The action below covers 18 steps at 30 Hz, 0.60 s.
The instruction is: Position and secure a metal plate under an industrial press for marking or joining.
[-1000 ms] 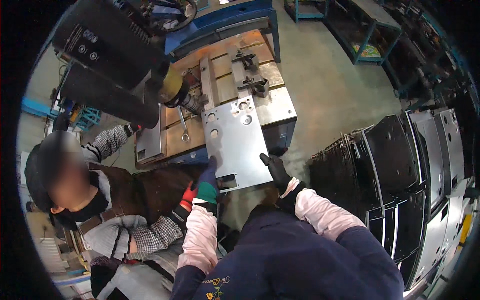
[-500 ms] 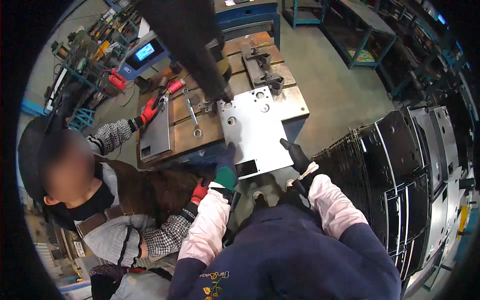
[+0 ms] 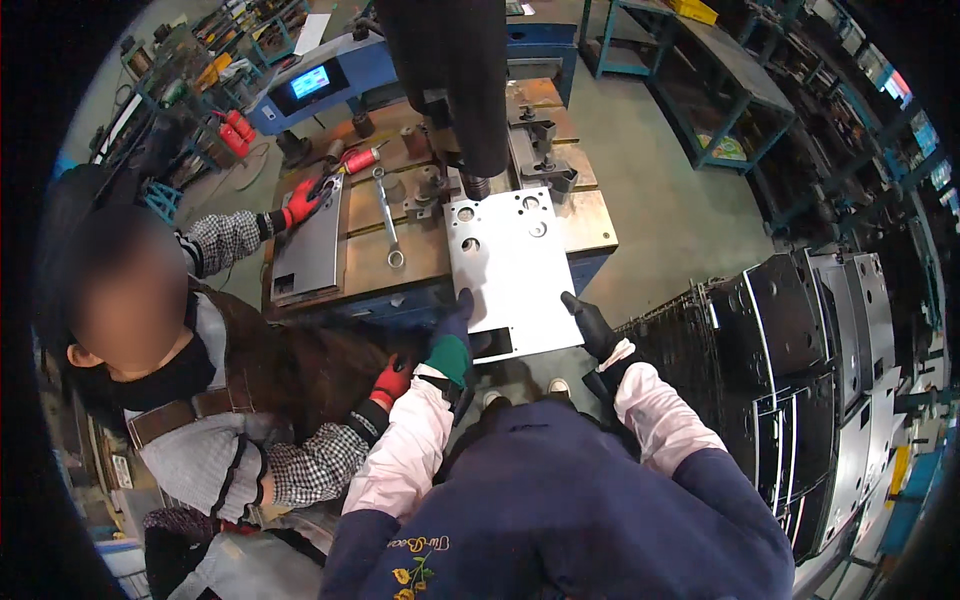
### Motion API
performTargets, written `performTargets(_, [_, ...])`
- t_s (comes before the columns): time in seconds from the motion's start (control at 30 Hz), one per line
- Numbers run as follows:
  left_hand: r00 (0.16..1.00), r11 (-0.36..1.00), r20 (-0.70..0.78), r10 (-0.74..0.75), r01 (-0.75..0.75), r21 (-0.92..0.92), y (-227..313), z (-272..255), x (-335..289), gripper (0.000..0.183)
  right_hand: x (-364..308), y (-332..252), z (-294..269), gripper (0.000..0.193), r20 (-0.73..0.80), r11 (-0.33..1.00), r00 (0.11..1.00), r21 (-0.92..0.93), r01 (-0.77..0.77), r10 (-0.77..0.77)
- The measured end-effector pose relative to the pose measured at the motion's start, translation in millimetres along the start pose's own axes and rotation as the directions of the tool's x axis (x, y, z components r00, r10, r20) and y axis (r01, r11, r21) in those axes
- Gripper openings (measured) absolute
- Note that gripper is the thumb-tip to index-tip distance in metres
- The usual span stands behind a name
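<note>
A flat grey metal plate (image 3: 510,265) with round holes and a rectangular cutout lies partly on the press table (image 3: 420,255), its far end under the dark press ram (image 3: 455,80). My left hand (image 3: 452,340), in a dark and green glove, grips the plate's near left edge. In a black glove, my right hand (image 3: 592,325) holds the near right edge. Both of my sleeves are pink.
A seated person on my left rests a red-gloved hand (image 3: 300,203) on another metal plate (image 3: 310,250) on the table. A wrench (image 3: 387,220) lies on the table. Stacks of dark and grey panels (image 3: 800,370) stand at my right. A control screen (image 3: 310,82) sits behind.
The plate has slid farther onto the table, under the ram. The view has tilted so the ram now sits above the plate. The other person's hand moved to the left plate.
</note>
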<state>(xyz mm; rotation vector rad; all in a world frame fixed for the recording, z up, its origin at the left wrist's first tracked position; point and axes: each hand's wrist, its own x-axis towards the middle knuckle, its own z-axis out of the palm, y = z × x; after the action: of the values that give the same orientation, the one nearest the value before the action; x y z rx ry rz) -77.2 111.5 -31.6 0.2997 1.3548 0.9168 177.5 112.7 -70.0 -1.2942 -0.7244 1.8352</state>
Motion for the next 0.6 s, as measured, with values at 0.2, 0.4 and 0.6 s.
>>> performTargets(0.2, [0.988,0.981,0.039,0.15,-0.153,0.117,-4,5,14,0.054,3,-65,-38,0.035,0.08,0.659,0.929,-0.683,0.315,-0.361])
performTargets(0.4, [0.967,0.961,0.028,0.253,-0.254,0.112,-11,-8,15,0.061,-91,-273,149,0.041,0.268,0.229,0.366,-0.43,0.873,-0.891])
performTargets(0.6, [0.949,0.927,-0.027,0.315,-0.301,0.222,9,1,-15,0.065,-97,-309,230,0.041,0.392,-0.026,0.05,-0.187,0.982,-0.919])
